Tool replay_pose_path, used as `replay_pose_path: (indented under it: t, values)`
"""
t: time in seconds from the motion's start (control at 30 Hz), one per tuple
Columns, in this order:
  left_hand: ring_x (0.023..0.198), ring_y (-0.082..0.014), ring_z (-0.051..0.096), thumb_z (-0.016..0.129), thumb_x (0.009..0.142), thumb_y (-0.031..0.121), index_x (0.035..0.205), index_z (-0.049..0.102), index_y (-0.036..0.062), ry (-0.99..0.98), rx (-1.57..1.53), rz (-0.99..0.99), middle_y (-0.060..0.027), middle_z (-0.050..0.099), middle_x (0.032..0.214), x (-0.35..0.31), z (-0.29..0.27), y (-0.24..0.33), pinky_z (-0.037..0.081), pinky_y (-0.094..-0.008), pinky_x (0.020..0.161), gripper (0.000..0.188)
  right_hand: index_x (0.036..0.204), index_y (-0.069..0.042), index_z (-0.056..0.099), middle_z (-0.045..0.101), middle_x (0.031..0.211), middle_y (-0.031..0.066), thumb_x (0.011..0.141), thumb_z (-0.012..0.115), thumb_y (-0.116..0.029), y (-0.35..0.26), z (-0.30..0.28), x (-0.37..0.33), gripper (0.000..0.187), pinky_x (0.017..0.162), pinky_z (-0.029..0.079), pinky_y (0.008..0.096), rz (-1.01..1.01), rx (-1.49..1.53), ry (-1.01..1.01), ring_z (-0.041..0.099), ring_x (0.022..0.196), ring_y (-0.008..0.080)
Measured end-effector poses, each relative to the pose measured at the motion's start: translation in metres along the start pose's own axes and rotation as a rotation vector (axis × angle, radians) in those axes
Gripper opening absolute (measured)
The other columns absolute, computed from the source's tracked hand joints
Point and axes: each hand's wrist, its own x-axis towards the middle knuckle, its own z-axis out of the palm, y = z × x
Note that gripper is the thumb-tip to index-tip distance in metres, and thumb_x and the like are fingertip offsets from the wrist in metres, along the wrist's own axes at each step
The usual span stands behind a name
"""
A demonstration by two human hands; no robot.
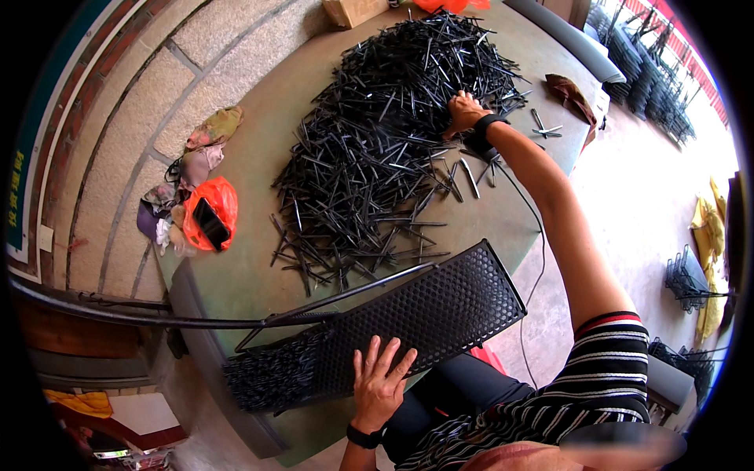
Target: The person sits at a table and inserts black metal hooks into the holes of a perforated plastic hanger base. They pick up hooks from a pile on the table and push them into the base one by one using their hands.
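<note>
My left hand [381, 382] lies flat with fingers apart on the lower edge of a long black rack [412, 314] with a honeycomb-holed surface. Short black strips [271, 369] are packed densely at the rack's left end. A dark metal rod [188, 321] runs leftward from beside it. My right arm stretches far forward, and my right hand [465, 112] is bent into the right side of a big loose heap of thin black strips [377, 149]. Its fingers curl on the strips, with the tips hidden among them. Each wrist wears a black band.
The heap lies on a green table [259, 149]. An orange plastic bag [212, 196] with a black phone [211, 223] sits left, beside crumpled cloths [200, 161]. A cable [542, 267] drops over the right edge near a brown cloth [572, 96]. Black racks [636, 71] stand beyond, far right.
</note>
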Motion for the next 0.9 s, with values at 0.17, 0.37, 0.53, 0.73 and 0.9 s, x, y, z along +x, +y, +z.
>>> replay_pose_path:
  t: [0.17,0.37,0.53,0.73,0.9]
  values:
    - [0.13,-0.0301,0.034,0.064,0.074,0.008,0.127,0.052,0.0313,-0.003,0.004,-0.016,-0.0012,0.045,0.135,-0.004,-0.001,0.001,0.025,-0.0561,0.102,0.06,0.116,0.003,0.051,0.049,0.12,0.0203,0.046,0.081,-0.059,-0.003,-0.014,-0.005,0.098,0.091,0.043,0.0443,0.071,0.159,-0.126,0.049,0.114,0.0318]
    - [0.131,-0.0307,0.033,0.067,0.071,0.005,0.122,0.058,0.0293,-0.01,-0.01,-0.035,-0.003,0.047,0.133,-0.003,-0.001,0.002,0.022,-0.0552,0.105,0.058,0.11,0.003,0.056,0.058,0.111,0.0184,0.04,0.084,-0.058,-0.021,-0.007,-0.013,0.097,0.087,0.046,0.0396,0.156,0.09,-0.108,0.057,0.104,0.0293]
    - [0.131,-0.0302,0.032,0.067,0.071,0.005,0.122,0.057,0.0289,-0.014,-0.02,-0.034,-0.0028,0.046,0.134,-0.002,-0.001,0.001,0.021,-0.0544,0.105,0.057,0.09,-0.004,0.067,0.063,0.103,0.0131,0.045,0.081,-0.057,-0.007,-0.001,-0.013,0.07,0.08,0.048,0.0377,0.125,0.204,-0.181,0.061,0.097,0.0275]
    - [0.132,-0.0298,0.031,0.066,0.072,0.005,0.123,0.057,0.0283,-0.014,-0.026,-0.035,-0.0027,0.045,0.134,-0.002,-0.002,0.002,0.02,-0.0542,0.106,0.057,0.089,-0.006,0.065,0.061,0.108,0.0087,0.046,0.08,-0.059,-0.015,-0.002,-0.012,0.07,0.085,0.045,0.0357,0.201,0.253,-0.164,0.057,0.104,0.023]
    - [0.132,-0.03,0.031,0.067,0.071,0.005,0.123,0.057,0.0283,-0.008,-0.029,-0.032,-0.0029,0.045,0.134,-0.001,-0.002,0.002,0.021,-0.0544,0.105,0.057,0.099,-0.004,0.058,0.058,0.109,0.0121,0.045,0.079,-0.061,-0.001,0.014,-0.003,0.082,0.087,0.043,0.0339,0.085,0.296,-0.062,0.054,0.106,0.0243]
